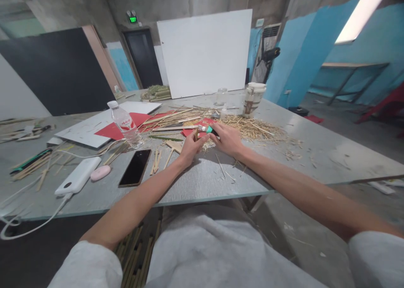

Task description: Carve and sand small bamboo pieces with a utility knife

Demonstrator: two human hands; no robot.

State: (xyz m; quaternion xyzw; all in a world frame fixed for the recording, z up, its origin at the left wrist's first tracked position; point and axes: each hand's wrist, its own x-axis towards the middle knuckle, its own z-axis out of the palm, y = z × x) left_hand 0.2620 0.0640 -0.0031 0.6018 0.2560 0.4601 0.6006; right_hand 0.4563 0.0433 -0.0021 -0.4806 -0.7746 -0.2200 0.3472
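My right hand is closed around a green-and-black utility knife, its pale front end pointing left. Close beside it, my left hand pinches a short brownish piece of bamboo or stalk; its exact kind is too small to make out. Both hands meet low over the table, near a red paper packet. Behind and right of them spreads a heap of cut straw pieces. Short flat bamboo strips lie left of my left hand.
A phone, white power bank with cable, and pink oval case lie left. A water bottle stands behind the phone. Long straw stalks, a glass jar and a paper cup are farther back. Table edge is near my body.
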